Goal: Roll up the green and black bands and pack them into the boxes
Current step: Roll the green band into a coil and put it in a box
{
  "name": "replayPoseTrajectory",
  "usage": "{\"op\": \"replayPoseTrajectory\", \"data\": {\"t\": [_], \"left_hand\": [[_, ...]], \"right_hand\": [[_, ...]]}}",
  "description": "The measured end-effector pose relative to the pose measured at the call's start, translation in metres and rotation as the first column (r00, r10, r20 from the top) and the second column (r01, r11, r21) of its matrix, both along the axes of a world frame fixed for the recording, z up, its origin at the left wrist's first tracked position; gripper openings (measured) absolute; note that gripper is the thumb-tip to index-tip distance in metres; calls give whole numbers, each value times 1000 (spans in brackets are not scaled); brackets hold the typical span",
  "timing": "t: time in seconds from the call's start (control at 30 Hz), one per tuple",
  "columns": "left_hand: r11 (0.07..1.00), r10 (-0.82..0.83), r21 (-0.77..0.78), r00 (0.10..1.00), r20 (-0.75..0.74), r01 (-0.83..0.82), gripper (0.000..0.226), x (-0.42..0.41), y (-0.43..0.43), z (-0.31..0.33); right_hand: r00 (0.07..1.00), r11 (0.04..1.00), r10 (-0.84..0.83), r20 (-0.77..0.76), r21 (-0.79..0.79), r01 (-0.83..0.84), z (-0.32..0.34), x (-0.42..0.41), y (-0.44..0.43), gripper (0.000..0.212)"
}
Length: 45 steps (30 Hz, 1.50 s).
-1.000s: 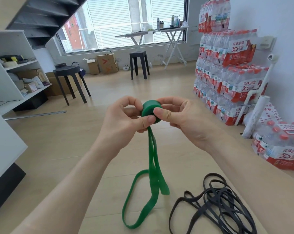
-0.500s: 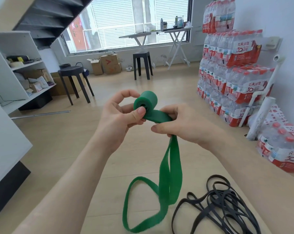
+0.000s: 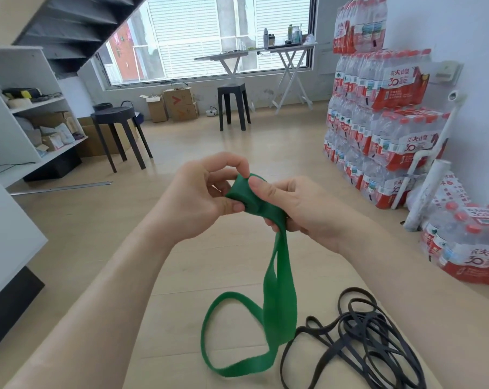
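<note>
With the left hand (image 3: 198, 197) pinching the roll (image 3: 243, 196) of the green band (image 3: 279, 304) at centre view and the right hand (image 3: 302, 211) gripping the strip at the roll's 4 o'clock, feed the tail hanging toward 6 o'clock flat, taut and clear of the black band (image 3: 358, 341) at 5 o'clock.

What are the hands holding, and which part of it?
The green band, at its rolled-up top end: the left hand pinches the roll's left side, the right hand its right side.
</note>
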<state>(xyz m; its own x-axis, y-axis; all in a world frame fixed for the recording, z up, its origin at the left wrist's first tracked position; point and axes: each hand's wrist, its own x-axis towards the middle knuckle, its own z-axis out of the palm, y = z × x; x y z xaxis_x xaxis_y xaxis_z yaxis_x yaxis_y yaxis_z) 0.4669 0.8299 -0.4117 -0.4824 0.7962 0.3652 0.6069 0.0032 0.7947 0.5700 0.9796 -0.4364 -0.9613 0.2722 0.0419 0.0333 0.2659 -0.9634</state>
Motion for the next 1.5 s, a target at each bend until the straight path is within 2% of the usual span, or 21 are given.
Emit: {"op": "replayPoseTrajectory", "data": {"t": [0.07, 0.17, 0.23, 0.3, 0.33, 0.4, 0.53, 0.67, 0.73, 0.83, 1.0, 1.07, 1.17, 1.3, 1.37, 1.43, 1.5], "left_hand": [[1000, 18, -1, 999, -28, -18, 40, 1, 1, -2], [999, -18, 35, 999, 33, 17, 42, -1, -2, -3], [991, -122, 75, 972, 199, 109, 53, -5, -4, -6], [963, -259, 179, 858, 443, 199, 64, -6, -3, -11], [948, -309, 240, 796, 520, 210, 66, -4, -1, -13], [931, -341, 311, 752, 564, 189, 65, 0, 5, -14], [945, -256, 306, 841, 477, 114, 57, 4, 7, -8], [980, -113, 191, 933, 341, 48, 42, 7, 2, -3], [996, -34, 92, 968, 247, 11, 37, 8, -3, 2], [999, 49, -24, 996, 72, -47, 40, 8, -8, 8], [992, 67, -97, 993, -96, -76, 48, 13, -3, 5], [990, 65, -114, 989, -134, -80, 51, 14, -1, 5], [989, 58, -121, 977, -206, -84, 52, 16, -1, 7], [988, 39, -134, 969, -243, -73, 50, 16, -2, 7], [996, 26, -82, 989, -148, -38, 48, 15, -3, 6], [1000, 10, 27, 997, 81, -12, 48, 11, -5, 2], [995, 0, 96, 970, 244, -24, 45, 8, -6, 1]], "right_hand": [[1000, 999, 2, -16, -46, -3, -2, -1, 0, 76], [997, 989, 16, -74, -146, -27, -3, -1, 1, 58], [990, 967, 43, -132, -245, -74, -3, -1, 3, 46], [976, 918, 109, -186, -359, -170, -4, -1, 4, 42], [965, 883, 154, -210, -409, -230, -3, 0, 2, 38], [940, 820, 230, -251, -470, -326, -2, 1, -1, 33], [933, 779, 256, -253, -517, -354, -2, 2, -1, 40], [963, 835, 221, -154, -481, -268, -3, 2, 1, 45], [977, 906, 212, -29, -368, -208, 2, 7, 8, 50], [972, 983, 165, 167, -103, -149, 13, 16, 16, 59], [989, 992, -43, 141, 127, 25, 11, 9, 4, 80], [989, 982, -109, 99, 162, 92, 8, 4, 1, 87], [986, 980, -155, 63, 140, 145, 7, 1, 2, 83], [997, 997, -75, 11, 15, 75, 4, 2, 5, 67], [997, 990, -37, -61, -135, 28, 4, 3, 8, 56], [988, 944, -39, -152, -329, -13, 3, 4, 11, 43], [983, 901, -31, -184, -431, -52, 0, 3, 11, 37]]}}
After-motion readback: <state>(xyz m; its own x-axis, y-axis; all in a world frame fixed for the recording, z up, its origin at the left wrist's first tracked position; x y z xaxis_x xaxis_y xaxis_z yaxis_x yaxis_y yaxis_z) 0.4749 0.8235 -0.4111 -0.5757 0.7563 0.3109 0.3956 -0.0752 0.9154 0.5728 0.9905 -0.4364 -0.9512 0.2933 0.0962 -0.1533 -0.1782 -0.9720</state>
